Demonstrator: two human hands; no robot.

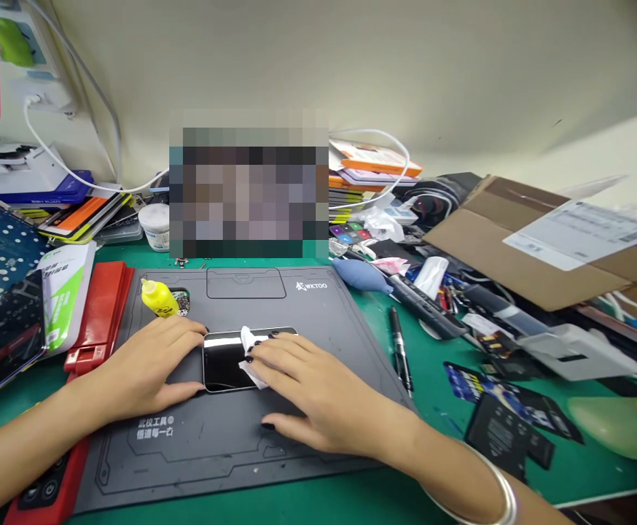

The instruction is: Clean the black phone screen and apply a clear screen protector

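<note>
A black smartphone (221, 362) lies screen up on a dark grey work mat (318, 321). My left hand (143, 364) rests at the phone's left edge, fingers curled around it, steadying it. My right hand (307, 386) lies flat over the phone's right part and presses a small white wipe (248, 343) against the glass with its fingertips. The right end of the phone is hidden under that hand.
A yellow bottle (158, 297) lies at the mat's upper left, beside a red case (100, 313). A black pen (400, 343) lies right of the mat. Cardboard box (515, 248), tools, cables and packets crowd the green table (433, 408) right and behind.
</note>
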